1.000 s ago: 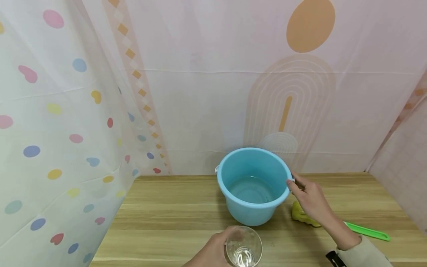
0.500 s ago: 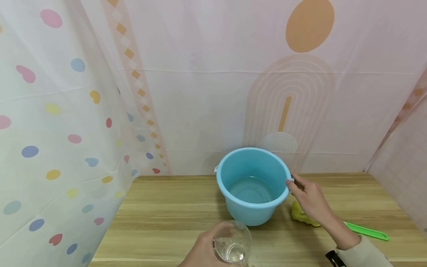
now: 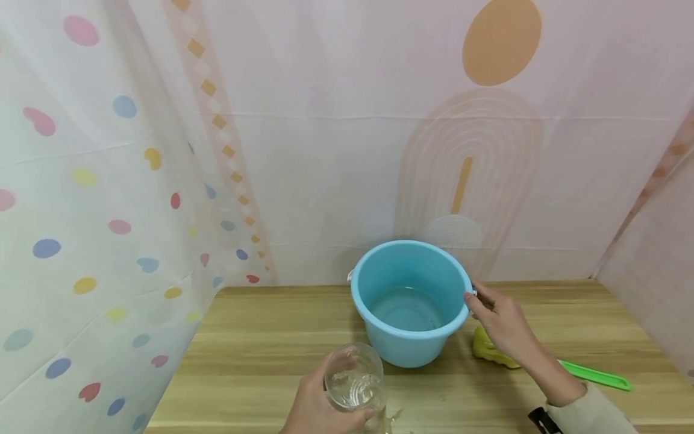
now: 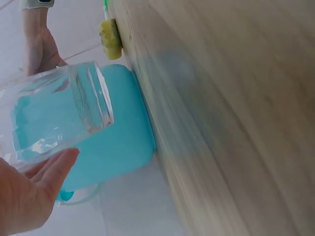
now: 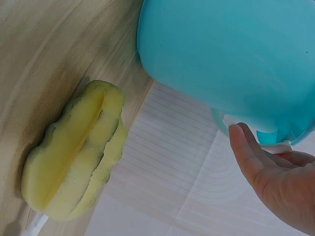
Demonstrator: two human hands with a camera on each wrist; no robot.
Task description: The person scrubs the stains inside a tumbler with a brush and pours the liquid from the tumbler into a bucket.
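Observation:
My left hand (image 3: 320, 404) grips a clear glass cup (image 3: 355, 377) around its side, thumb in front. In the left wrist view the cup (image 4: 59, 110) is held off the tabletop, its thick base showing, in front of the bucket. Whether liquid is in the cup is hard to tell. A light blue bucket (image 3: 409, 349) stands upright on the table with shallow clear water inside. With its thumb on the rim, my right hand (image 3: 501, 322) holds the bucket's right side near the handle joint. Beside it lies a yellow sponge brush (image 5: 74, 152) with a green handle (image 3: 593, 375).
The wood-grain table (image 3: 260, 343) ends at the back against a pale patterned curtain (image 3: 325, 181). A dotted curtain (image 3: 108, 253) hangs on the left. Small wet spots (image 3: 398, 416) show on the tabletop near the cup.
My left hand has moved the glass cup leftward and a little farther from me. The right hand stays on the bucket, which has not moved.

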